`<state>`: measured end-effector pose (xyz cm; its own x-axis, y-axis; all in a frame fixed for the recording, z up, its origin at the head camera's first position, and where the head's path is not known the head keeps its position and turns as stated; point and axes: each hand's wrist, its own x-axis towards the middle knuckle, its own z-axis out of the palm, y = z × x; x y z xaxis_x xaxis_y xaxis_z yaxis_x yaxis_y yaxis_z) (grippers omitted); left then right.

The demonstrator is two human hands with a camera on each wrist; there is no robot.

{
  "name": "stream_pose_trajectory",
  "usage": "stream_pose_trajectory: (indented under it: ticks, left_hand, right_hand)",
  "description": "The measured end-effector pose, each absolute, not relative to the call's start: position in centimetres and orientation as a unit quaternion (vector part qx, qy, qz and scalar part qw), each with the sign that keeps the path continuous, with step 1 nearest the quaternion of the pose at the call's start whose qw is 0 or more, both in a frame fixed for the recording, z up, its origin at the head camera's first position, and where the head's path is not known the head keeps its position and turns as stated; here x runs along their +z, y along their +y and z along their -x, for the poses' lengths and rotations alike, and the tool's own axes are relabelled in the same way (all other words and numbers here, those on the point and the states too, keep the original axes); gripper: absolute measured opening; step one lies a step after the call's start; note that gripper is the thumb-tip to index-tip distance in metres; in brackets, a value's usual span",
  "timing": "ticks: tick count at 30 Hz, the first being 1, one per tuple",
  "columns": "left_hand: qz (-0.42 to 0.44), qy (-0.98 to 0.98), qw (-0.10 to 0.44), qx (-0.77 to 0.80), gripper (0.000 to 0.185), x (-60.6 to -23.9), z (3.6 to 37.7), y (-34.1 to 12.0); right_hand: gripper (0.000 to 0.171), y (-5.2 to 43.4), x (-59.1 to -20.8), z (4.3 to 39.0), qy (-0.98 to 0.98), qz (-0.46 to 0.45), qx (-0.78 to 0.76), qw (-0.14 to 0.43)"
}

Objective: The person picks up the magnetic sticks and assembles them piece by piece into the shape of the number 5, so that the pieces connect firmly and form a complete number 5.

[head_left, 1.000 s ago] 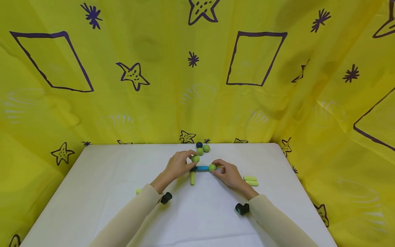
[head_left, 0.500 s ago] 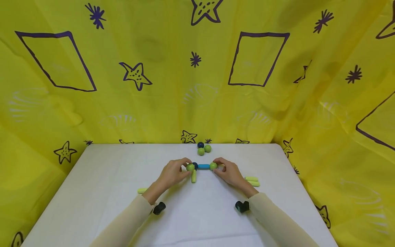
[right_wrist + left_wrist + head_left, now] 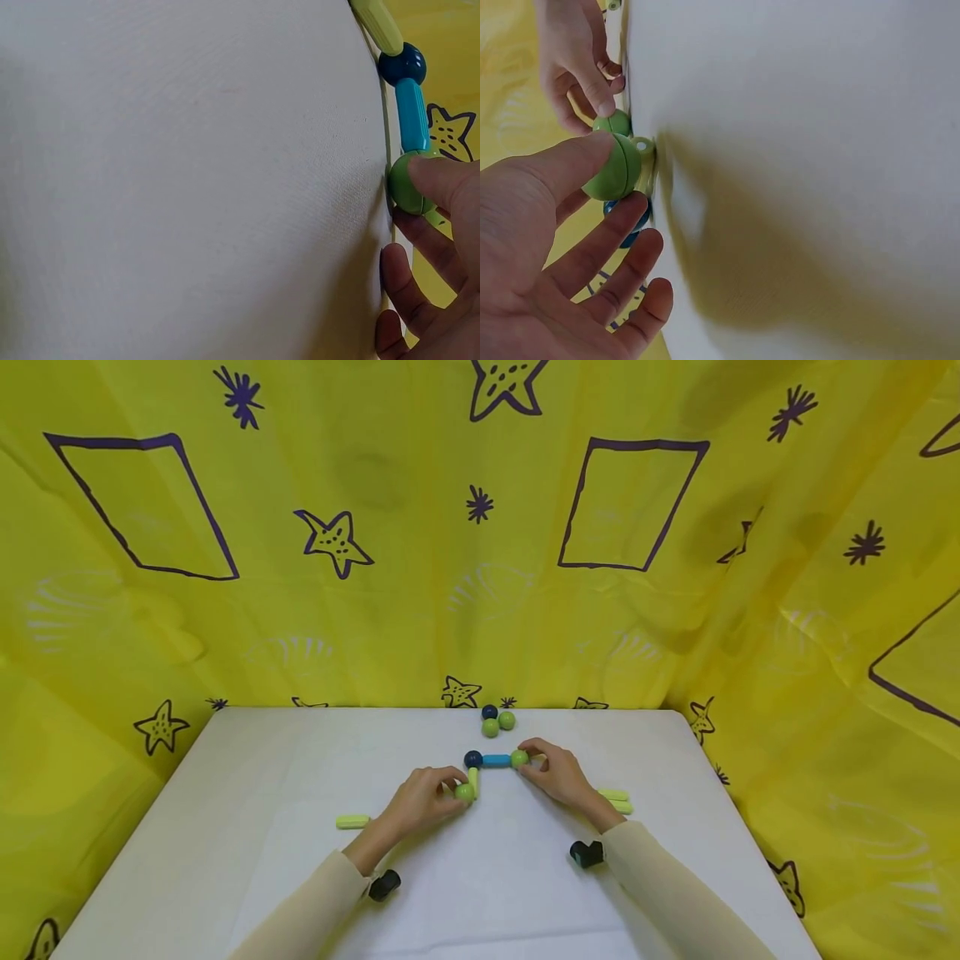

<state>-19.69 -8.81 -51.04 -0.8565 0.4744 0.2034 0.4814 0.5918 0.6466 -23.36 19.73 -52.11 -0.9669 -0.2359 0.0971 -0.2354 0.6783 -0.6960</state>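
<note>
Head view: my left hand [image 3: 420, 800] pinches a glossy green plastic ball [image 3: 464, 792] between thumb and forefinger, other fingers loosely spread. That ball sits against the near end of a short pale yellow-green rod [image 3: 473, 779], which runs toward 12 o'clock to a dark blue ball [image 3: 473, 759]. From there a light blue rod [image 3: 496, 761] goes toward 3 o'clock to a second green ball [image 3: 519, 758], which my right hand [image 3: 558, 777] holds with curled fingertips. So the piece is an L-shaped chain lying flat near the middle of the white table [image 3: 262, 793]. Left wrist view shows the pinched ball up close, with a seam around its middle, touching the rod's end.

At 12 o'clock from the chain, near the table's far edge, three loose balls [image 3: 497, 720] cluster together. A spare pale rod [image 3: 352, 821] lies at 9 o'clock from my left hand; two more pale rods [image 3: 617, 801] lie side by side at 3 o'clock from my right.
</note>
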Motion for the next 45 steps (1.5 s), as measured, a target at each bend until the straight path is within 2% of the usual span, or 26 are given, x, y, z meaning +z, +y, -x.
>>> stream_pose_trajectory:
  ticks: [13,20,25,35,38,45]
  left_hand:
    - [0.264,-0.893,-0.037,-0.362,0.025,-51.6,19.1,-8.4]
    - [0.258,-0.892,-0.032,-0.369,0.024,-51.4,18.8,-8.4]
    - [0.249,-0.895,-0.03,-0.37,0.023,-51.4,18.6,-8.4]
    - [0.246,-0.895,-0.008,-0.373,0.021,-51.7,18.5,-8.8]
    - [0.245,-0.894,-0.005,-0.376,0.021,-51.9,18.5,-8.9]
    - [0.247,-0.891,-0.002,-0.38,0.021,-52.1,18.4,-9.0]
  right_hand:
    - [0.034,19.6,-51.9,23.6,0.918,0.122,-0.378,0.008]
    - [0.035,19.7,-51.8,23.7,0.917,0.133,-0.377,0.002]
    - [0.038,19.9,-51.3,23.6,0.917,0.143,-0.372,0.02]
    - [0.041,18.5,-48.5,23.5,0.924,0.244,-0.293,-0.016]
    - [0.043,17.6,-47.3,23.3,0.912,0.293,-0.289,0.008]
    - [0.045,16.0,-46.5,23.4,0.878,0.343,-0.31,0.123]
